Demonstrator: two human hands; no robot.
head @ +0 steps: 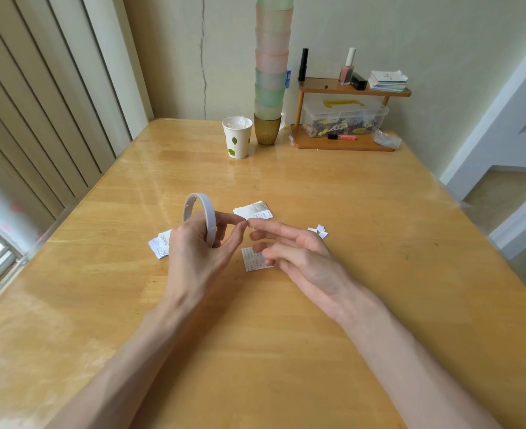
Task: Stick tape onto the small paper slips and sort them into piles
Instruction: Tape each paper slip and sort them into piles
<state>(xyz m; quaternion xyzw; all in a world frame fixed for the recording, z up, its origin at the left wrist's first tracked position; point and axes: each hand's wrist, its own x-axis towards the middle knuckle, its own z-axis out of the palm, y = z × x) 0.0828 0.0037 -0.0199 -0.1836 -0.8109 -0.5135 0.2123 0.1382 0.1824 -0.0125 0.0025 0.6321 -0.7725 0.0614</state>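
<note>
White tape roll [209, 216] stands on edge, hole facing sideways, in the left hand's [199, 255] grip; right hand's [298, 255] fingers extended.

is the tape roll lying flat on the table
No, the left hand grips the tape roll and holds it up on edge, not lying flat on the table.

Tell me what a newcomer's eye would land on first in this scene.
First the two hands at the centre of the table: the left hand holds a white tape roll upright, fingertips meeting the right hand. Around them lie small printed paper slips. At the far edge, a tall stack of pastel cups rises out of frame.
</note>
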